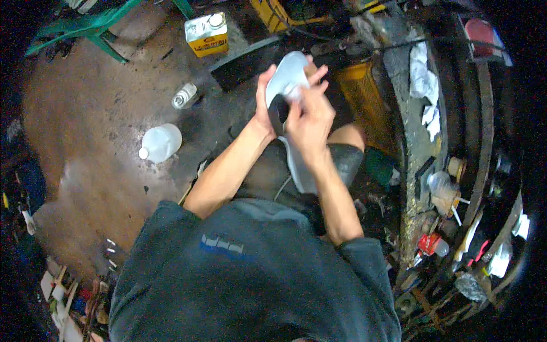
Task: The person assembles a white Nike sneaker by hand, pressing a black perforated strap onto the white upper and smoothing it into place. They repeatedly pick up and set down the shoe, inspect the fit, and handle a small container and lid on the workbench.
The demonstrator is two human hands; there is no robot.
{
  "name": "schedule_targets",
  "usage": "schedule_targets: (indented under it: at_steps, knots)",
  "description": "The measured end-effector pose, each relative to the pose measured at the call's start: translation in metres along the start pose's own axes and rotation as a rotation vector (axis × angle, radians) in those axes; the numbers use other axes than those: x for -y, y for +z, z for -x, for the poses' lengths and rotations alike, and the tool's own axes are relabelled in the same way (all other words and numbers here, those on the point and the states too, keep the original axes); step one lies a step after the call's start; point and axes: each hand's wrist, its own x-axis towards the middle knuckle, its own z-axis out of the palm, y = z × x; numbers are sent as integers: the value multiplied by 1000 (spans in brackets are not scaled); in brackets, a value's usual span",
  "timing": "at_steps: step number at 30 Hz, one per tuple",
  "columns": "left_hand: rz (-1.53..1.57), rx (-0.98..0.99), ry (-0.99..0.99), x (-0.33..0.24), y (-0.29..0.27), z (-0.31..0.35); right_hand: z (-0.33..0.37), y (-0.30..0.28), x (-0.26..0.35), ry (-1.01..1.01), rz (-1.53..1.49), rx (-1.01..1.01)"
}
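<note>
Both my hands are raised in front of me over my lap. My left hand (266, 100) grips the left side of a pale grey curved plastic piece (286, 73) with a dark inner part below it. My right hand (309, 114) presses a small white cloth or pad against the front of that piece, fingers spread over it. A longer pale strip (297, 168) runs down from the hands toward my lap, partly hidden by my right forearm.
On the stained brown floor lie a clear plastic jug (160, 142), a small metal can (184, 96) and a yellow rectangular tin (207, 34). A green stool (91, 25) stands far left. A cluttered bench (421, 171) with rags, bottles and tools curves along the right.
</note>
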Motion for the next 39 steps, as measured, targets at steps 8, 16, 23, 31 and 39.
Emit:
schedule_targets:
  at_steps: [8, 16, 23, 31, 39]
  knots:
    - [-24, -274, -46, 5, 37, 8, -51, -28, -22, 148, -13, -78]
    - [62, -51, 24, -4, 26, -4, -22, -32, 0, 46, -6, -137]
    - [121, -50, 1, 7, 9, -2, -5, -2, 8, -13, 81, 16]
    - [19, -114, 108, -3, 16, -2, -32, -12, 8, 23, 83, -80]
    - [206, 19, 44, -10, 38, 6, 10, -72, 3, 495, -508, -451]
